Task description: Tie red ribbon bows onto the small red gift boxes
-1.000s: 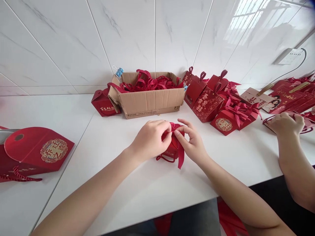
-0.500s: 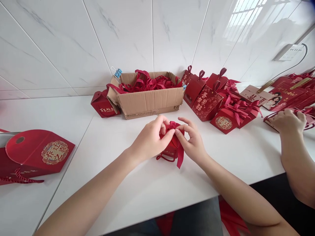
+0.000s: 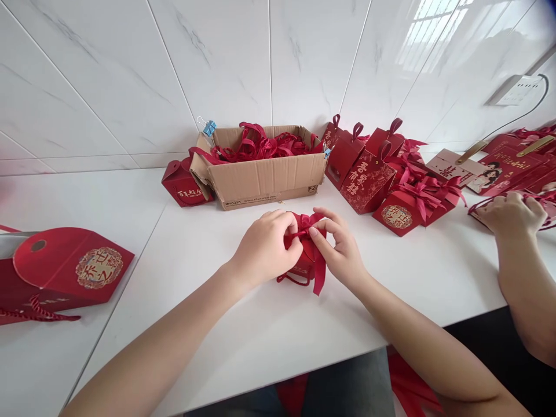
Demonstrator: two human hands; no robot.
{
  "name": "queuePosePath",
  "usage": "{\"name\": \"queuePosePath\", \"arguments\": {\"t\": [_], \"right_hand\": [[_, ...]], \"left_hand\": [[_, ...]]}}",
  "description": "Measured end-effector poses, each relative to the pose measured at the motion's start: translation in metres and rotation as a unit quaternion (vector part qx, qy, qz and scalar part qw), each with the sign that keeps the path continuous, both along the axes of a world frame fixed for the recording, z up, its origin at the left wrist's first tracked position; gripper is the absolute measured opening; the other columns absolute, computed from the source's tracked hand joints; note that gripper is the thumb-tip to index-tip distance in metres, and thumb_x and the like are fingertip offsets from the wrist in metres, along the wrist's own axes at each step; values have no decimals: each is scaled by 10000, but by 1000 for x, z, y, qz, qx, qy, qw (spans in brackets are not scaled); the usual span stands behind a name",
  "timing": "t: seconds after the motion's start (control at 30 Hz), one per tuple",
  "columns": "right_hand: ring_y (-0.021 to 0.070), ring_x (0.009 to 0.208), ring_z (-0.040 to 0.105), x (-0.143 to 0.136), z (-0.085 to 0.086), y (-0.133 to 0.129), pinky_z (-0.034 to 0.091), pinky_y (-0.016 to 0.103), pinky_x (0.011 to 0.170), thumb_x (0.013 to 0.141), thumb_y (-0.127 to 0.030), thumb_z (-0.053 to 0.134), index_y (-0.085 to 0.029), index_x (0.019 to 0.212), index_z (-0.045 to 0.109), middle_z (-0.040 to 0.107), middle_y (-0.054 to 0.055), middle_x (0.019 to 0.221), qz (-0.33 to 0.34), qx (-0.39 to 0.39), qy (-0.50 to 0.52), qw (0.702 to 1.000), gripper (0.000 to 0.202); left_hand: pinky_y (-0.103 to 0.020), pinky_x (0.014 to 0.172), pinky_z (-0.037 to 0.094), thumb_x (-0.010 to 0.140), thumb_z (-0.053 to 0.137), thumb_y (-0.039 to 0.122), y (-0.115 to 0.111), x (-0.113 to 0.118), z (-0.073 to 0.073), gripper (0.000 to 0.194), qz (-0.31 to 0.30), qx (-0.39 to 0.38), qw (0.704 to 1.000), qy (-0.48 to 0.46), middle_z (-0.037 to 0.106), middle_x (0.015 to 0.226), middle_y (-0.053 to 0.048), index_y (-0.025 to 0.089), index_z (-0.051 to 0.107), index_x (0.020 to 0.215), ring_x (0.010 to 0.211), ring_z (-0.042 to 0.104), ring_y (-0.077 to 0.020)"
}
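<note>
In the middle of the white table stands a small red gift box (image 3: pixel 303 265) with a twisted red cord on its near side. A red ribbon (image 3: pixel 319 272) is looped over its top, one tail hanging down the right front. My left hand (image 3: pixel 268 246) is closed at the box's left, thumb and forefinger pinching the ribbon. From the right, my right hand (image 3: pixel 341 243) pinches the ribbon near its knot between thumb and forefinger, the other fingers curved behind the box top. My fingers partly cover the knot.
Behind is a cardboard box (image 3: pixel 269 182) full of red ribbons, with a red box (image 3: pixel 185 184) beside it. Several red gift boxes (image 3: pixel 367 182) stand right of it. A larger red box (image 3: pixel 65 269) lies left. Another person's hand (image 3: pixel 512 214) rests on a package at far right.
My left hand has drawn slightly left, away from the right thumb, pulling a piece of ribbon sideways. My right hand stays almost where it was.
</note>
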State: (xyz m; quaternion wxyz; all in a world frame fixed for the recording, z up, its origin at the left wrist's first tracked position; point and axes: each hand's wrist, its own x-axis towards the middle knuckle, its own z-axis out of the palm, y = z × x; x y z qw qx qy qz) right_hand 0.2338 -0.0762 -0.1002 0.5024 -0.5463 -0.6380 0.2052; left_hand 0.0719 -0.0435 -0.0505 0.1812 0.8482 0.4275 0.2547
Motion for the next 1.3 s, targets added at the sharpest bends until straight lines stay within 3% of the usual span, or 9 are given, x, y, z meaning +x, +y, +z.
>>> {"name": "queuePosePath", "arguments": {"t": [0.17,0.3,0.4,0.57,0.63,0.83,0.97,1.17,1.3], "right_hand": [[258,1226,497,1,-1,1,369,489,1020,895,-306,512,-227,804,597,577,78,1262,10,11,3,1000,147],[248,1227,506,1,-2,2,356,483,1032,898,-290,502,-224,816,593,601,86,1229,14,28,0,1000,140],[256,1235,501,2,-2,3,344,484,1021,890,-284,509,-225,811,586,625,82,1190,10,43,-32,999,125],[224,918,636,8,2,4,327,489,948,924,-334,442,-232,834,556,693,34,902,-19,42,-103,994,178],[199,822,634,12,4,4,328,477,934,933,-316,405,-238,860,555,693,24,880,-26,45,-115,992,184],[200,781,636,16,5,4,378,450,874,816,-203,531,-241,908,540,694,17,908,-9,67,-135,988,100],[156,668,580,15,6,1,452,356,724,799,-178,561,-236,917,532,659,3,803,22,74,-97,992,135],[104,506,451,13,16,-11,403,254,517,846,-254,572,-217,903,520,536,-51,565,104,-29,19,994,85],[83,439,426,17,23,-16,381,227,464,874,-312,564,-224,940,455,516,-86,504,195,-130,41,971,155]], "left_hand": [[-307,568,357,738,502,180,-3,0,6,178,9,-17,999,49,476,704,14,213,339,672,625,439,-153],[-305,611,407,812,541,308,-3,2,2,165,-4,-7,1000,14,519,819,-10,204,430,750,708,505,-164],[-302,612,421,831,537,293,-1,1,-2,123,-9,-12,1000,20,520,844,-17,198,485,771,705,517,-160],[-294,597,430,826,553,288,7,-6,-2,98,-14,-53,998,24,523,862,-10,202,550,777,669,532,-143],[-291,596,434,814,573,290,12,-10,-1,83,-21,-57,998,20,527,867,-6,211,579,791,654,536,-136],[-303,644,446,812,571,260,20,-19,2,70,-14,-60,998,25,534,863,-10,227,631,826,719,559,-156],[-304,671,451,813,562,245,25,-24,3,76,-23,-69,997,30,539,877,-3,233,636,827,742,565,-151],[-286,615,441,807,555,240,26,-27,5,85,-36,-65,997,22,539,854,-4,228,639,810,699,559,-143],[-269,587,447,814,550,244,22,-27,9,92,-45,-73,996,5,552,871,-7,227,640,810,678,558,-130]]}}
